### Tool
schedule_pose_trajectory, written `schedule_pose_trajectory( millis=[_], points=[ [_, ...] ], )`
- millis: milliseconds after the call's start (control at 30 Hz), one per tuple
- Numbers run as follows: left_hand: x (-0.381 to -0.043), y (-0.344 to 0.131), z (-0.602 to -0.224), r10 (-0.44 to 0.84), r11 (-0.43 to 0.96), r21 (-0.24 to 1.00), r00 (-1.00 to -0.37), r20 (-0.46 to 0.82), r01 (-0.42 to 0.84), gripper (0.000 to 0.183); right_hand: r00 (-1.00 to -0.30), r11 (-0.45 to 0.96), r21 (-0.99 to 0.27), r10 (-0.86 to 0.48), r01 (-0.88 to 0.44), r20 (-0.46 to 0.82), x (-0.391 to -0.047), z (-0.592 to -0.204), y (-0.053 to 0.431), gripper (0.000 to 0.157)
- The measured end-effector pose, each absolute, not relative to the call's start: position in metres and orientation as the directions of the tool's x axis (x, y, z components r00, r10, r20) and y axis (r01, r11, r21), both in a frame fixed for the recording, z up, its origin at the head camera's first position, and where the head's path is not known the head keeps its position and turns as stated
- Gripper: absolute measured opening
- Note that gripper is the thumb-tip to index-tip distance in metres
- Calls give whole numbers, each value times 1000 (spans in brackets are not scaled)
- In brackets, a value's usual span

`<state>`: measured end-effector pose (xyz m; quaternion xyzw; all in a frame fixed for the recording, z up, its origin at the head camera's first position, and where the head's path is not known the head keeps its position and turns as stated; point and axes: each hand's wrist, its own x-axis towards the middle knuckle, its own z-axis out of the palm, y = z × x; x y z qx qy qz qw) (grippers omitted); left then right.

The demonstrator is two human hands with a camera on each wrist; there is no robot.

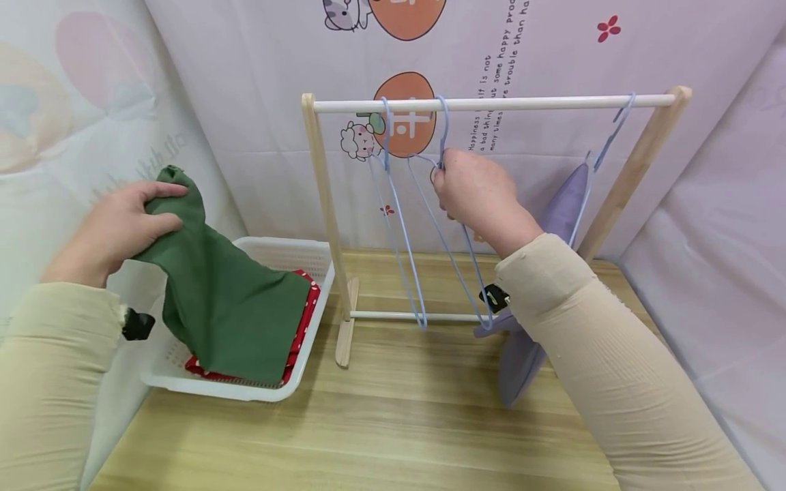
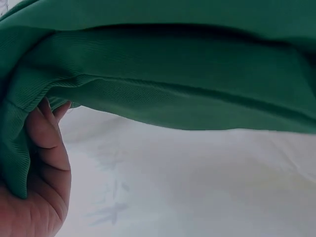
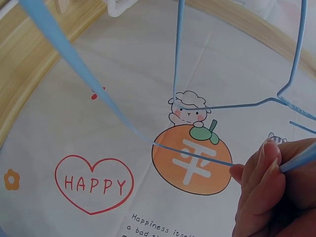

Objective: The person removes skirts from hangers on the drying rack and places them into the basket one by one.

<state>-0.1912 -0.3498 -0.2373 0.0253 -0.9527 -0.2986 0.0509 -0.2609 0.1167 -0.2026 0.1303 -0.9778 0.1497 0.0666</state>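
Green garment (image 1: 239, 300) hangs from your left hand (image 1: 119, 228), pinched between thumb and fingers, its lower part draped into the white basket (image 1: 236, 391) below, over a red dotted cloth (image 1: 297, 348). Your right hand (image 1: 479, 194) grips a blue hanger (image 1: 445, 126) at the neck, just under the hook, which sits on the white rail (image 1: 540, 103) above that hand. If you lift it, I'd raise the hook straight up and clear the second hanger (image 1: 406, 252) just left of your right hand; a fuller pinch should stop the fabric slipping. Right of that hand hangs a purple garment (image 1: 568, 194). Below both hands lies a wood-grain tabletop (image 1: 381, 423); printed white sheeting (image 1: 276, 82) rises behind them.
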Motion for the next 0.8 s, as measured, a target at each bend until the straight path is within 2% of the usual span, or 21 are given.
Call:
schedule_pose_trajectory(
  millis=[633,800],
  points=[
    [-202,-308,-264,25,864,501,-999,32,37,58,-959,921,-281,-234,-271,160,-260,-203,117,28],
    [-204,-301,-276,46,853,520,-999,18,48,58,-960,923,-276,-232,-268,158,-261,-203,117,30]
  ],
)
